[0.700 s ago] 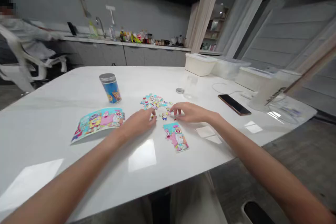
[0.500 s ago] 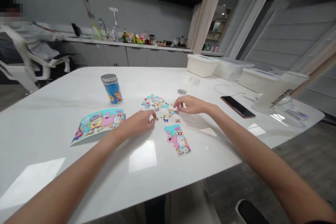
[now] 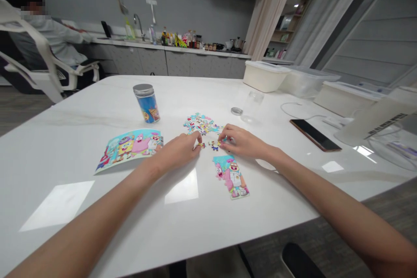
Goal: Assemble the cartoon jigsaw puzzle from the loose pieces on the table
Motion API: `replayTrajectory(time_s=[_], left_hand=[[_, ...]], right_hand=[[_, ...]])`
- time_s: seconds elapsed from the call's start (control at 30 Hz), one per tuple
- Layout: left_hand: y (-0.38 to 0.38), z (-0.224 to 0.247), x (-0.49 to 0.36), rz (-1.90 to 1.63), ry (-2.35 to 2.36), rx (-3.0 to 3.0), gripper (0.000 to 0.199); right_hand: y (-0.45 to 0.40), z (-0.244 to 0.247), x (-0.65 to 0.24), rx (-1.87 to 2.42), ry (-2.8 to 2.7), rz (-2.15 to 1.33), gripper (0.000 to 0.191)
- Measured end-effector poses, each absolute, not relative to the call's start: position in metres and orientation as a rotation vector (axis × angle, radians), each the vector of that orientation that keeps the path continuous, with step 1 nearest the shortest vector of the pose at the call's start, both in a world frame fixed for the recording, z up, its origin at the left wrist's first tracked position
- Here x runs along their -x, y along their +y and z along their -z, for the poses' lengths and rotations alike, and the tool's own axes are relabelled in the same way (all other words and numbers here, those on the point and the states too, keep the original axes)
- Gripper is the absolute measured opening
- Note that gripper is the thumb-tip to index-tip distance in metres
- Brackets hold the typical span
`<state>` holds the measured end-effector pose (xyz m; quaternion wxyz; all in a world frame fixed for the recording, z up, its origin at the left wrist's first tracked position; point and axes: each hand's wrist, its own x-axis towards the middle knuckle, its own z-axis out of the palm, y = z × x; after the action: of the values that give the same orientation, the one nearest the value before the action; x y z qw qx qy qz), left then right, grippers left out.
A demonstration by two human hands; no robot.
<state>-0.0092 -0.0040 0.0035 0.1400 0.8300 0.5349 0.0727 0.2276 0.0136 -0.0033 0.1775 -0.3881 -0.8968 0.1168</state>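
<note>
A heap of small jigsaw puzzle pieces lies on the white table in front of both hands. My left hand rests at its near left, thumb and forefinger pinched on a puzzle piece at the tabletop. Across from it, my right hand curls its fingers down at the heap's right edge, pinched at a piece mostly hidden by the fingertips. Between the hands lie a few loose pieces. Nearer to me is a joined section of puzzle with pink and white cartoon figures. A curved picture sheet lies left, partly behind my left hand.
A blue jar with a metal lid stands at the left. Behind the right hand are a clear jar and a loose lid. A phone, cable and storage boxes occupy the right. A person sits far left.
My right hand has moved nearer to me, from the heap's edge down to the loose pieces. The left hand stays pinched by its piece. The camera view has shifted slightly.
</note>
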Motion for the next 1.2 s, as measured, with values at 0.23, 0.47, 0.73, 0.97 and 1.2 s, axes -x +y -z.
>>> replayTrajectory(time_s=[0.23, 0.47, 0.73, 0.97, 1.2], left_hand=[[-0.001, 0.003, 0.011, -0.257, 1.521, -2.456, 0.028], [-0.005, 0.011, 0.006, -0.378, 1.158, -2.629, 0.027], [-0.005, 0.010, 0.003, -0.393, 1.134, -2.668, 0.027], [-0.007, 0.004, 0.006, -0.349, 1.041, -2.542, 0.026], [-0.005, -0.007, 0.013, -0.250, 1.158, -2.396, 0.022]], right_hand=[[0.011, 0.004, -0.225, 0.993, -2.480, -0.324, 0.010], [-0.001, 0.002, -0.217, 0.838, -2.469, -0.229, 0.014], [-0.006, 0.007, -0.215, 0.782, -2.436, -0.209, 0.012], [-0.010, 0.003, -0.211, 0.855, -2.450, -0.277, 0.013], [-0.002, -0.002, -0.217, 1.104, -2.362, -0.224, 0.017]])
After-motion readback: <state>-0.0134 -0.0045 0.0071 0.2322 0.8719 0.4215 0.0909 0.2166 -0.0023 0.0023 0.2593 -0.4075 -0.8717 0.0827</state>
